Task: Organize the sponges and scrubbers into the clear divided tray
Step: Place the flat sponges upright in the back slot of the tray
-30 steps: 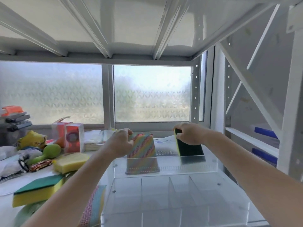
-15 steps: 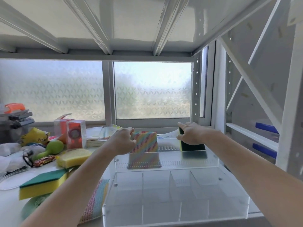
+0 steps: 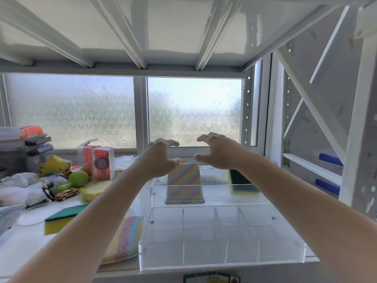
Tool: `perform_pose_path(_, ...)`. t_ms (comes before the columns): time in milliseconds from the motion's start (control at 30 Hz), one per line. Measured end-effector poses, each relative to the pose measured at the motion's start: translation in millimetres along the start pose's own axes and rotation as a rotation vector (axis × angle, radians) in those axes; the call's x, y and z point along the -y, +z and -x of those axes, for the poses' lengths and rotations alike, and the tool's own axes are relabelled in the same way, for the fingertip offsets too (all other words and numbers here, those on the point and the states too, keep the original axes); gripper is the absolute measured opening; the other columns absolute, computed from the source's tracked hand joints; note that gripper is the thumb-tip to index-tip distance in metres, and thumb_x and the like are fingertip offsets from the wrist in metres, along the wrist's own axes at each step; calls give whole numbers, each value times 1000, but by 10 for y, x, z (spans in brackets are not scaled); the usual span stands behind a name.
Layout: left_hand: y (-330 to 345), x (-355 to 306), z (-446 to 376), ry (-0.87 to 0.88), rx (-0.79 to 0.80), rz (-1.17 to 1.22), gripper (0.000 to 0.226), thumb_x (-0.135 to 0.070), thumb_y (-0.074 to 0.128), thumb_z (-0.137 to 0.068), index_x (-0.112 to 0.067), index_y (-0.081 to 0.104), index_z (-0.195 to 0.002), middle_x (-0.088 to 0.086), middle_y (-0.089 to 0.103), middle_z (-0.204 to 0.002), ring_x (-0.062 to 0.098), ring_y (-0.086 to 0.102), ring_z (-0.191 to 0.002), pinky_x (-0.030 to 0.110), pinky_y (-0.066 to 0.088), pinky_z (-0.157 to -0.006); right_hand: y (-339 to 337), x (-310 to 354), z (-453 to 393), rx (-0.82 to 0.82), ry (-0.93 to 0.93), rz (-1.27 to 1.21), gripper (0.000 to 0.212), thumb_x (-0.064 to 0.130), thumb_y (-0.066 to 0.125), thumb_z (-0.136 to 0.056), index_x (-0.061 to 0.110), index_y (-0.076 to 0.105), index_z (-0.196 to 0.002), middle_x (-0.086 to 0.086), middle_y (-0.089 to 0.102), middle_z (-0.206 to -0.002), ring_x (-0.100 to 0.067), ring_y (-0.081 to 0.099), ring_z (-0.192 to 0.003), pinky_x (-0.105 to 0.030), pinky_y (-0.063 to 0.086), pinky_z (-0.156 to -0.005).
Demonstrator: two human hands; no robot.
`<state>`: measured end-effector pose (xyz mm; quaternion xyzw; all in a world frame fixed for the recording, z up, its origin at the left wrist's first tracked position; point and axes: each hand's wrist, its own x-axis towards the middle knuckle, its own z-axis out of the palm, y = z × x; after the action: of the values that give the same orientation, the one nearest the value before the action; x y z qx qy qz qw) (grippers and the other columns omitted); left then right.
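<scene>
The clear divided tray [image 3: 222, 260] sits on the shelf in front of me. A rainbow-striped scrubber [image 3: 184, 178] stands upright in its far compartment. A dark green and yellow sponge [image 3: 237, 180] stands at the far right of that compartment, partly behind my right arm. My left hand [image 3: 161, 158] hovers just above the rainbow scrubber with fingers spread, holding nothing. My right hand [image 3: 218, 152] is raised beside it, open, above and left of the green sponge. Left of the tray lie a pastel striped scrubber [image 3: 127, 237], a green-topped yellow sponge [image 3: 61, 218] and a yellow sponge [image 3: 92, 192].
Clutter fills the left of the shelf: a toy car [image 3: 66, 194], a green pear-shaped toy [image 3: 76, 178], red boxes [image 3: 102, 163], stacked cases [image 3: 24, 146], white bags. A shelf underside hangs low overhead. White rack struts [image 3: 318, 111] stand on the right. The frosted window is behind.
Both hands have let go of the rainbow scrubber and the green sponge, which stay standing in the tray's far compartment. The hands have lifted, opened and drawn closer together.
</scene>
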<state>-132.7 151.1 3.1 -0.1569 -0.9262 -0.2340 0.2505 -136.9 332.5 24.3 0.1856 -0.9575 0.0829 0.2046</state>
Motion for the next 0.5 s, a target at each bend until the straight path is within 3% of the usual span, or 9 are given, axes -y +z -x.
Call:
perform_pose_path(200, -457, 50, 285, 29, -28, -74, 38, -24, 64, -82, -21, 61, -119, 3, 53, -137, 19, 44, -129, 30, 31, -105, -6, 633, 86, -6, -149, -32, 64, 47, 59, -85, 17, 43, -139, -3, 47, -144, -20, 42, -132, -36, 36, -108)
perform_pose_path(333, -754, 324, 641, -100, 38, -130, 27, -28, 65, -80, -25, 68, -106, 2, 55, -135, 19, 43, -129, 31, 31, -105, 129, 1107, 222, 115, -239, -49, 64, 45, 62, -85, 16, 42, -140, -1, 47, -144, -18, 42, -132, -31, 33, -108)
perform_pose_path(400, -880, 503, 852, -182, 125, -156, 35, -30, 65, -80, -26, 64, -115, 1, 52, -139, 20, 45, -128, 31, 32, -106, 231, 1350, 310, 199, -265, -56, 67, 46, 63, -84, 17, 42, -140, -2, 46, -145, -20, 43, -132, -32, 35, -107)
perform_pose_path(500, -985, 751, 1153, -288, 259, -189, 59, -33, 61, -83, -30, 41, -138, 2, 44, -145, 22, 44, -128, 28, 35, -101, 432, 1673, 417, 311, -264, -32, 68, 49, 62, -83, 14, 43, -139, -6, 50, -141, -24, 47, -126, -31, 40, -98)
